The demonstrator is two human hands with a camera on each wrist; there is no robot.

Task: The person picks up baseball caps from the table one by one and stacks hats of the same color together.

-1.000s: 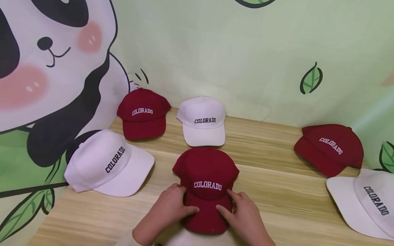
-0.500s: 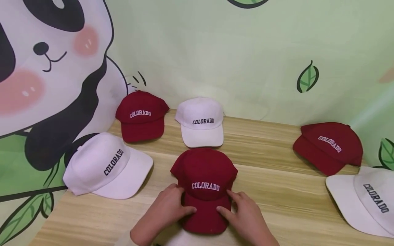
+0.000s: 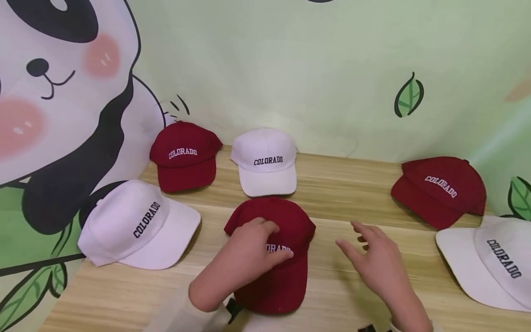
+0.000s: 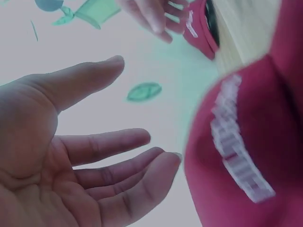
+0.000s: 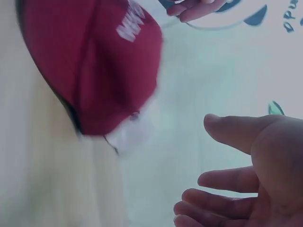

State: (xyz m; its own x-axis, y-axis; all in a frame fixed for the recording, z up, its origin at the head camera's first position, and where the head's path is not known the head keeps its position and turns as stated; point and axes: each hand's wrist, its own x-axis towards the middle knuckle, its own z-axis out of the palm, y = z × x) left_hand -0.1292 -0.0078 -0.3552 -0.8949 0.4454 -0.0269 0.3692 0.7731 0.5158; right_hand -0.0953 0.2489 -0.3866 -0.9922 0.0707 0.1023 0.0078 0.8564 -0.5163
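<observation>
A dark red cap (image 3: 274, 286) with COLORADO in white letters rests on the wooden table, its brim toward me. Above its front, my left hand (image 3: 249, 253) hovers with fingers spread and hides part of the lettering. The left wrist view shows a gap between that hand (image 4: 94, 156) and the red cap (image 4: 246, 142). To the right of the cap, my right hand (image 3: 379, 258) is raised over the table with nothing in it. Seen from the right wrist, its fingers (image 5: 227, 179) are loosely extended, apart from the red cap (image 5: 109, 71).
Behind stand another red cap (image 3: 186, 157) and a white cap (image 3: 265, 161). A white cap (image 3: 132, 226) lies at left. On the right are a red cap (image 3: 444, 189) and a white cap (image 3: 493, 263). A printed cloth (image 3: 298, 69) backs the table (image 3: 344, 184).
Both hands have let go of the middle red cap's brim. My left hand has risen over the cap's front; my right hand has moved up and right. The head view has shifted slightly.
</observation>
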